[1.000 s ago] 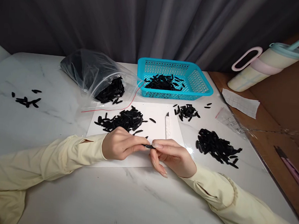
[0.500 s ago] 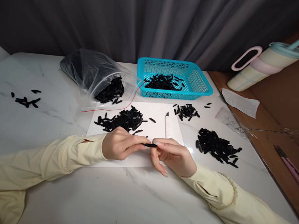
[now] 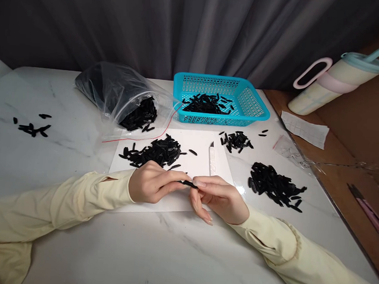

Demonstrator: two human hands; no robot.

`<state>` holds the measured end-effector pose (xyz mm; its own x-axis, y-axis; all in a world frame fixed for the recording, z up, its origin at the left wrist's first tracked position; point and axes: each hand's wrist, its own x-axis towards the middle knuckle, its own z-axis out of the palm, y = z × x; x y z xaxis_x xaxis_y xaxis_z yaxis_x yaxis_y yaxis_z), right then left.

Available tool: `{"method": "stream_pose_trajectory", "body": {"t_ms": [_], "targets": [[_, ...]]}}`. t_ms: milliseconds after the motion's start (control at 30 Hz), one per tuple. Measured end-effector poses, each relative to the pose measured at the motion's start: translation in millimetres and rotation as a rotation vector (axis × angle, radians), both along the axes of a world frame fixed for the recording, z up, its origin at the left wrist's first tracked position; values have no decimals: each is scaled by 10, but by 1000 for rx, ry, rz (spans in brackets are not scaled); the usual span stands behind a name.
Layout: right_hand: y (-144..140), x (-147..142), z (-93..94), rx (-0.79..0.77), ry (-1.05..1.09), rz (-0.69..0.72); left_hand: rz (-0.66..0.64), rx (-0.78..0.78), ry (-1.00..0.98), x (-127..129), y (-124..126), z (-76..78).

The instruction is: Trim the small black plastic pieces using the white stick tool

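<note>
Between the fingertips of both hands is one slim black piece (image 3: 188, 183), long and narrow with pointed ends. My left hand (image 3: 156, 183) pinches its left end, and my right hand (image 3: 220, 194) grips the right end between thumb and fingers. Both hands hover over a white sheet (image 3: 205, 139). Just beyond my left hand, a heap of similar black pieces (image 3: 159, 152) lies on the sheet. A craft knife with a pale handle (image 3: 212, 160) rests there too, blade pointing away from me.
Behind the sheet are an open clear zip bag (image 3: 105, 84) and a blue basket (image 3: 259, 116), both containing black pieces. More piles lie right (image 3: 272, 184), back right (image 3: 236, 140) and left (image 3: 34, 129). A tumbler (image 3: 336, 83) and pink-handled scissors (image 3: 366, 208) are at far right.
The black piece has tilted slightly, its right end now lower, as the fingers shift a little on it. Both hands otherwise keep their places.
</note>
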<state>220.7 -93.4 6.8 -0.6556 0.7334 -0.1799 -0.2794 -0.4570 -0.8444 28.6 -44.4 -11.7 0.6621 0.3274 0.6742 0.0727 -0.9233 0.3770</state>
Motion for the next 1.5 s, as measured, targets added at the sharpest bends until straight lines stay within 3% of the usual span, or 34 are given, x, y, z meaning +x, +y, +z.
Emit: {"method": "stream_pose_trajectory", "body": {"t_ms": [167, 333, 433, 600, 733, 833, 900, 1033, 1167, 1367, 1500], "targets": [[-3, -9, -27, 5, 45, 18, 70, -149, -6, 11, -43, 45], [-14, -37, -37, 21, 50, 4, 2, -631, -6, 43, -113, 137], [-18, -56, -44, 40, 17, -8, -47, -825, -3, 64, -151, 171], [-46, -64, -52, 57, -39, 41, -12, -890, 16, 84, -197, 241], [-83, -62, -26, 84, -160, -154, 87, -964, 33, 87, -203, 318], [-109, -61, -1, 187, -323, -346, 43, -1046, 75, 80, -192, 320], [-128, -58, 14, 321, -431, -380, -49, -1121, 154, 72, -182, 296], [-165, -41, 30, 656, -593, -246, -236, -1232, 296, 54, -150, 257], [-173, -13, 22, 866, -685, -154, -351, -1322, 346, 47, -111, 263], [-161, 26, 5, 1008, -685, -192, -403, -1495, 188, 45, -94, 283], [-157, 19, -32, 1075, -661, -199, -412, -1526, 164, 37, -104, 273]]}}
